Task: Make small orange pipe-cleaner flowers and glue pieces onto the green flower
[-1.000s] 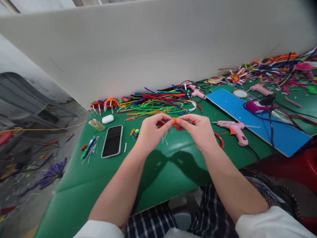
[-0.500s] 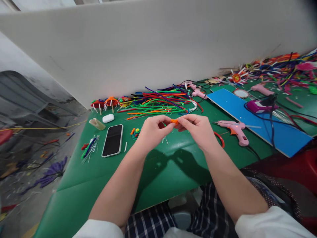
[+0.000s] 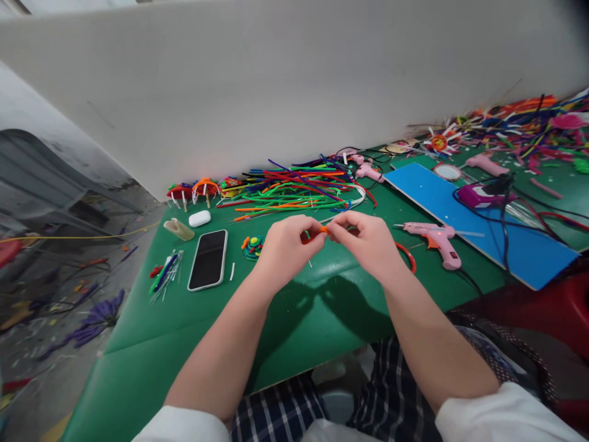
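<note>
Both hands meet above the green table (image 3: 184, 325), fingertips pinched on a small orange piece of pipe cleaner (image 3: 324, 229). My left hand (image 3: 291, 245) grips its left end, and my right hand (image 3: 361, 240) has the right end between thumb and forefinger. Much of the piece is hidden by the fingers. Just left of my left hand lies a coil of green, blue and yellow pipe cleaner (image 3: 253, 247). Beyond the hands is a heap of loose, many-coloured pipe cleaners (image 3: 294, 187). To the right of my right hand, a pink glue gun (image 3: 439, 241) rests on its side.
A phone (image 3: 208, 260), a white earbud case (image 3: 199, 218) and a small bundle of stems (image 3: 166, 273) lie at the left. A blue board (image 3: 478, 227) crosses the right side, with a purple tool (image 3: 483, 195) and cords on it. A pale partition (image 3: 276, 86) stands behind.
The fingers have shifted slightly around the orange piece, so less of it shows now. The view has moved a little; the table items have not moved.
</note>
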Available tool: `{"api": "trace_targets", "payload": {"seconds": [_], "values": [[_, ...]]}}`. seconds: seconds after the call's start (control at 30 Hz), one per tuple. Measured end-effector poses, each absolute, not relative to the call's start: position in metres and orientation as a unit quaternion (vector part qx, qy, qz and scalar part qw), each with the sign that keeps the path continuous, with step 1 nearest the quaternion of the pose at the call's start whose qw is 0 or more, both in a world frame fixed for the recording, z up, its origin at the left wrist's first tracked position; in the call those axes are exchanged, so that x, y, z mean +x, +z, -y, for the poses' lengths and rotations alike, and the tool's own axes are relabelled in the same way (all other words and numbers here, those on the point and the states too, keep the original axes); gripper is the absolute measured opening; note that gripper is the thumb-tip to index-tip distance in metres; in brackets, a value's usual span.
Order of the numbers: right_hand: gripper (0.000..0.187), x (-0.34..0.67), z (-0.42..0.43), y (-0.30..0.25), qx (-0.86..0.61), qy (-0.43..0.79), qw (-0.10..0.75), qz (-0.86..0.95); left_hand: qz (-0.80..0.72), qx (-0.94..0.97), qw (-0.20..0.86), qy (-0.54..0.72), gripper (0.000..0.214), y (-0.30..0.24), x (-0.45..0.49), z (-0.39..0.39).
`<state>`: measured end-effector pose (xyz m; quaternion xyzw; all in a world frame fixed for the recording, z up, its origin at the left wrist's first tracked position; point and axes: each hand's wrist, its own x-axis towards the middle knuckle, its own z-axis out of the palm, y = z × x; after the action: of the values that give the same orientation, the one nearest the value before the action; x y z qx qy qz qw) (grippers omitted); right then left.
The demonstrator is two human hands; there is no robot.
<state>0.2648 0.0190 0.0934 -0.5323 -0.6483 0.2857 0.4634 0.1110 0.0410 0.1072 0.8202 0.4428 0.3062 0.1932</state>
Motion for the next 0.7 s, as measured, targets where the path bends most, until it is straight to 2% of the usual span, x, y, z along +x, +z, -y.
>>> {"api": "trace_targets", "payload": {"seconds": [0.1, 0.2, 0.47, 0.57, 0.7], "values": [[0.015, 0.266, -0.021, 0.092, -0.501, 0.345, 0.467, 0.642, -0.438, 0.822, 0.195, 0.306, 0.014, 0.107, 0.109, -0.043], [0.015, 0.266, -0.023, 0.09, -0.501, 0.353, 0.479, 0.629, -0.43, 0.826, 0.214, 0.295, 0.017, 0.109, 0.105, -0.044], [0.012, 0.267, -0.024, 0.091, -0.461, 0.444, 0.472, 0.606, -0.367, 0.822, 0.379, 0.214, 0.021, 0.12, 0.087, -0.051], [0.014, 0.269, -0.024, 0.093, -0.448, 0.481, 0.49, 0.573, -0.36, 0.834, 0.336, 0.251, 0.019, 0.12, 0.085, -0.053], [0.017, 0.272, -0.025, 0.092, -0.445, 0.495, 0.548, 0.507, -0.339, 0.863, 0.172, 0.331, 0.014, 0.112, 0.091, -0.052]]}}
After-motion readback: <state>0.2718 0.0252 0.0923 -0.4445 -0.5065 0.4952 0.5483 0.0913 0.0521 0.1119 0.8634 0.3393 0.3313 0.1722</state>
